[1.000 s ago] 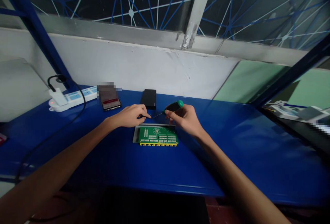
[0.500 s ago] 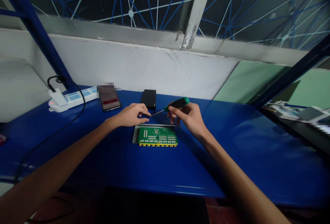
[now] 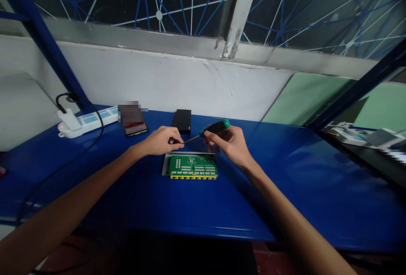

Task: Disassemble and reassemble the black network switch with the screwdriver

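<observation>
A screwdriver [image 3: 215, 127] with a green and black handle is in my right hand [image 3: 233, 142], whose fingers wrap round the grip. Its thin shaft slants down to the left. At the shaft's tip, the thumb and forefinger of my left hand [image 3: 163, 140] are pinched together; whatever lies between them is too small to make out. Just below both hands, a green circuit board [image 3: 193, 166] with a row of yellow ports along its near edge sits on a grey metal plate [image 3: 165, 165]. A few tiny dark specks lie on the table under the screwdriver.
Behind my hands a flat black box [image 3: 181, 121] lies on the blue table [image 3: 152, 207]. To the left are a phone-like device [image 3: 135, 128], partly blurred out, and a white power strip [image 3: 90, 121] with a plug and black cable [image 3: 100, 129]. Papers and boxes [image 3: 364, 137] stand far right.
My left thumb and forefinger have closed into a pinch at the screwdriver's tip. The screwdriver has shifted slightly left, while the circuit board stays on the table.
</observation>
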The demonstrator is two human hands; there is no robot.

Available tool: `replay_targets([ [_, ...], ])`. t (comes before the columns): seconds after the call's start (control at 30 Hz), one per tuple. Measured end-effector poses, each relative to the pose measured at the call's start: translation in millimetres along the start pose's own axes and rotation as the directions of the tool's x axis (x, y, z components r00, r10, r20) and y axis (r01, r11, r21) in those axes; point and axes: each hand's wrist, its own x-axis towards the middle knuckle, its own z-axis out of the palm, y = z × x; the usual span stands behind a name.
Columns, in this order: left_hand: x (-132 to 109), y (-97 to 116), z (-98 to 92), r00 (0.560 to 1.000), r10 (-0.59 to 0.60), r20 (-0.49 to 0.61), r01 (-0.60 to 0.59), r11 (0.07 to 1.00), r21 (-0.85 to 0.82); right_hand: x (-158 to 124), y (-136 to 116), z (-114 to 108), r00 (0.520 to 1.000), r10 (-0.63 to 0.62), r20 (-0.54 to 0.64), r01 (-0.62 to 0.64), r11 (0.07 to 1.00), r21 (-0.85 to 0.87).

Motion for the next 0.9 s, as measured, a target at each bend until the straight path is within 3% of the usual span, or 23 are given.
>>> replay_targets([
  [0.33,-1.5,-2.2,-1.7,0.999,-0.023,-0.048,0.025,0.999,0.044,-1.7,-3.3,-0.6,1.000,-0.028,-0.011,0.028,0.999,0.015],
  [0.63,0.5,3.0,-3.2,0.998,-0.050,-0.041,0.047,0.996,-0.081,-1.3,-2.9,-0.1,0.999,-0.030,-0.026,0.030,1.000,0.003],
  [0.9,0.4,2.1,-3.0,0.996,-0.067,-0.057,0.063,0.995,-0.076,-2.1,-4.9,-1.2,0.998,-0.053,-0.025,0.053,0.998,0.020],
])
